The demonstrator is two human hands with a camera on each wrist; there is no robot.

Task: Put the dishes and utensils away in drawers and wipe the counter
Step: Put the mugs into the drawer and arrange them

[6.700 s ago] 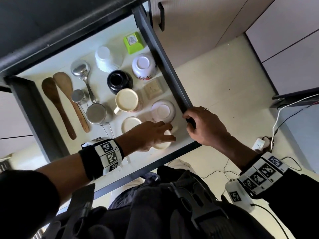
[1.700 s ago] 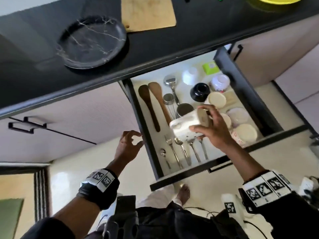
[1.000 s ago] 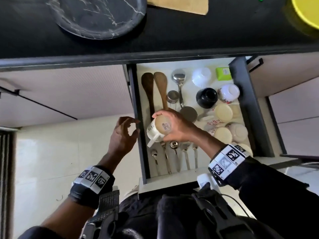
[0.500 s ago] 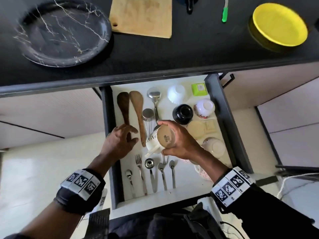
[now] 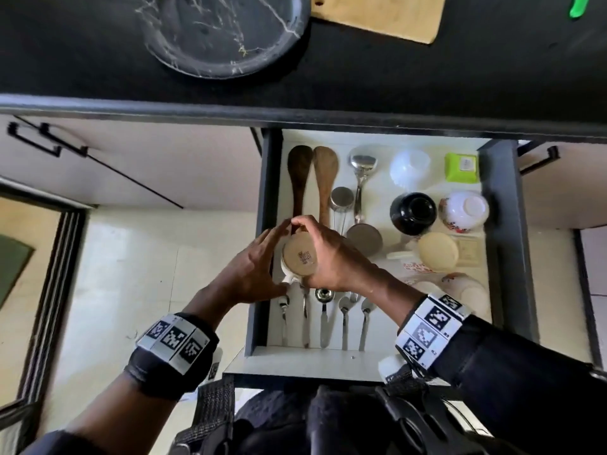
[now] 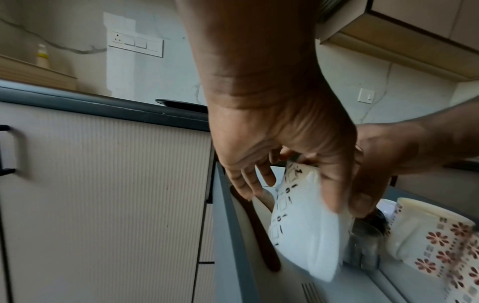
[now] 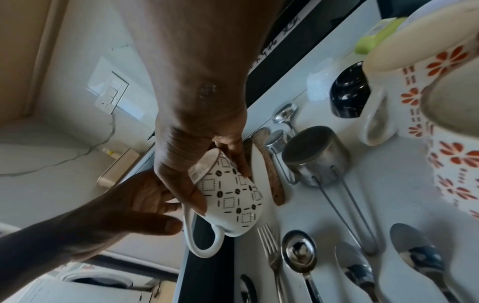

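An open drawer (image 5: 502, 257) under the black counter holds dishes and utensils. My right hand (image 5: 323, 251) grips a white mug with a black square pattern (image 5: 298, 257), turned base up, over the drawer's left part, above the spatula handles. In the right wrist view the right hand (image 7: 197, 155) clasps the mug (image 7: 233, 196) near its base, handle (image 7: 204, 242) pointing down. My left hand (image 5: 259, 267) lies against the mug's left side with fingers stretched out. Seen from the left wrist, the left hand's thumb (image 6: 334, 194) rests on the mug (image 6: 298, 225).
Inside the drawer lie two wooden spatulas (image 5: 299, 178), a steel ladle (image 5: 361, 165), steel cups (image 5: 364, 239), a row of cutlery (image 5: 325, 320), a black bowl (image 5: 413, 213) and floral mugs (image 5: 437, 251). On the counter sit a black marbled plate (image 5: 223, 34) and a cutting board (image 5: 377, 14).
My right hand has carried the mug to the drawer's left side and lower. My left hand has moved right, off the drawer's edge, and now touches the mug.
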